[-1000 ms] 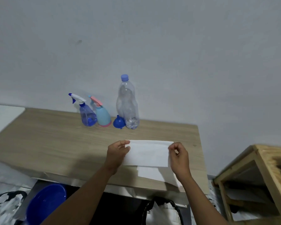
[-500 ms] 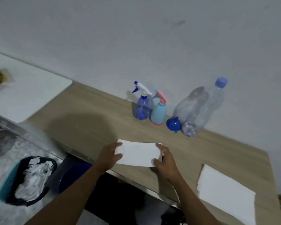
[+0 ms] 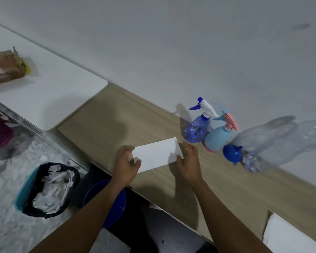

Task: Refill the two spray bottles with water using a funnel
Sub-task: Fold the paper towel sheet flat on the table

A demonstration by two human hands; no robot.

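Observation:
A clear blue spray bottle (image 3: 196, 128) with a white and blue trigger stands by the wall. Beside it is a light blue spray bottle (image 3: 217, 137) with a pink trigger. A dark blue funnel (image 3: 233, 154) lies on its side next to them, and a large clear water bottle (image 3: 281, 143) stands at the right. My left hand (image 3: 125, 164) and my right hand (image 3: 189, 161) hold the two ends of a folded white paper towel (image 3: 156, 155) on the wooden table (image 3: 117, 121), in front of the bottles.
Another white paper sheet (image 3: 288, 236) lies at the table's near right edge. A white surface (image 3: 49, 92) with a brown box (image 3: 5, 68) adjoins on the left. Below are a black-lined bin (image 3: 49, 189) with paper scraps and a blue bowl (image 3: 106, 203).
Both hands have carried the folded towel left along the table, away from the second sheet. The view has swung left and tilted.

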